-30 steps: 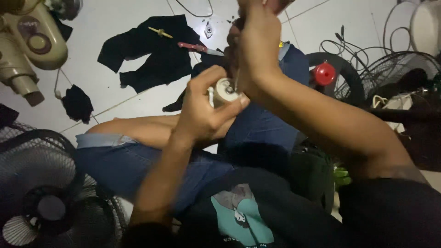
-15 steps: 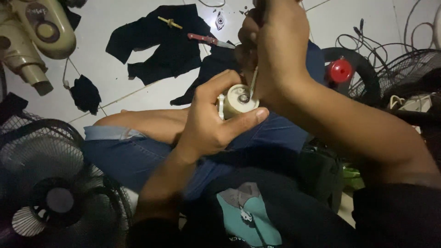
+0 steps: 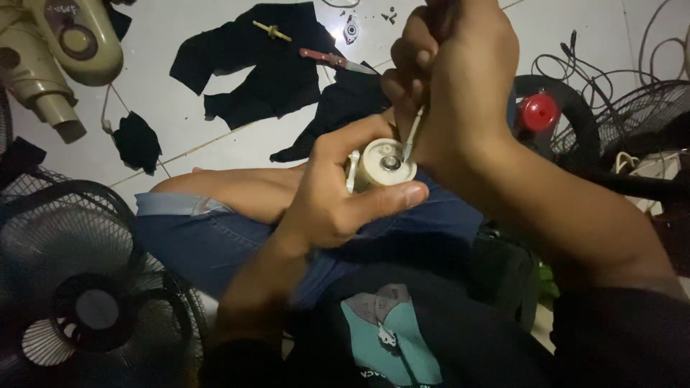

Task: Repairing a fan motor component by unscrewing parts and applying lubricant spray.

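My left hand (image 3: 338, 197) grips a small cream cylindrical part (image 3: 384, 164) with a metal centre, held over my lap. My right hand (image 3: 453, 79) is closed around a thin tool (image 3: 411, 135), most likely a screwdriver, whose pale shaft points down onto the top face of the part. The tool's handle is hidden inside my fist. I sit on the floor in blue denim shorts (image 3: 215, 237) and a dark shirt.
A black fan grille (image 3: 79, 287) lies at lower left. A cream fan body (image 3: 57, 50) rests at upper left. Black cloth (image 3: 266, 65), a red-handled tool (image 3: 334, 61) and a small yellow tool (image 3: 272, 31) lie on the white tiles. A red knob (image 3: 539, 111) and wire guards sit right.
Both hands with the part and tool have drifted slightly down and right in view. The tool tip stays on the part's top face.
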